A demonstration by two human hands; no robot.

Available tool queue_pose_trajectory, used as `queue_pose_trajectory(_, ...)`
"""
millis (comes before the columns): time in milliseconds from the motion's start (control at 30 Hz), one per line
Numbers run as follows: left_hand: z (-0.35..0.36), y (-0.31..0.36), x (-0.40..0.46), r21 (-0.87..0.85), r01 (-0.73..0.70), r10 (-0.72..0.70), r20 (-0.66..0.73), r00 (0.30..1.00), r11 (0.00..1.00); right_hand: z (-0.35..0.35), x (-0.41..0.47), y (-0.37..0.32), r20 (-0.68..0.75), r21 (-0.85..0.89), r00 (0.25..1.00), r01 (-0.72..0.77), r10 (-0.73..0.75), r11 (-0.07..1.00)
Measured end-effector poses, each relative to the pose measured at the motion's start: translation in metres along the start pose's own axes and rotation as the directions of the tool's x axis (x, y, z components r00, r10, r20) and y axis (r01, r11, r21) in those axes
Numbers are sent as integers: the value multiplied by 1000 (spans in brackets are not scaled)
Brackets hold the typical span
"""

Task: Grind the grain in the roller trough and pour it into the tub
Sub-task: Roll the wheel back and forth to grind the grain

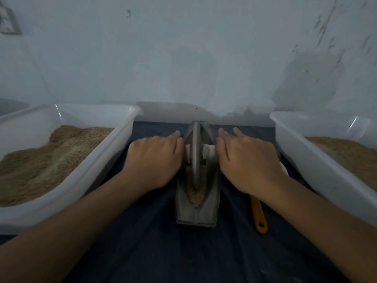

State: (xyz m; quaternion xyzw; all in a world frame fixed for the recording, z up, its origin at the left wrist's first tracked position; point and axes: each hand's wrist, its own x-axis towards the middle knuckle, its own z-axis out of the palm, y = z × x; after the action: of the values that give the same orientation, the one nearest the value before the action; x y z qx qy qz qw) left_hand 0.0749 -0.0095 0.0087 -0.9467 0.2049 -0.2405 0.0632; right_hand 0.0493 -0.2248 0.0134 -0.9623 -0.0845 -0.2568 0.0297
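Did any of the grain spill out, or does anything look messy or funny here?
No spill shows. The grain sits inside the metal roller trough and in both white tubs. One orange handle lies partly hidden under the right hand.

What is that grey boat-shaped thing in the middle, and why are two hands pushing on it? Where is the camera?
The camera sits on the person's head and looks down, so you see their own arms reaching forward. The boat-shaped thing is a metal trough for grinding. A thin metal wheel stands on its edge in the groove, with a white handle sticking out on each side. The left hand and the right hand lie on those handles with fairly straight fingers, so they can roll the wheel over the brown grain in the groove and crush it. On each side stands a white plastic tub: the left tub and the right tub both hold tan grain. An orange handle lies on the dark cloth near the right wrist.
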Motion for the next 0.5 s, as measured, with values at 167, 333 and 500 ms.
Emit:
queue_pose_trajectory(167,2,-8,4,-160,79,-59,123,991,984,-9,4,-8,47,-26,999,12,-11,1000)
queue_pose_trajectory(333,25,-10,84,-154,248,-219,181,959,956,17,78,13,234,-41,967,-96,103,995)
queue_pose_trajectory(500,33,-18,116,-177,308,-241,322,916,935,26,108,13,324,-151,933,-112,156,982)
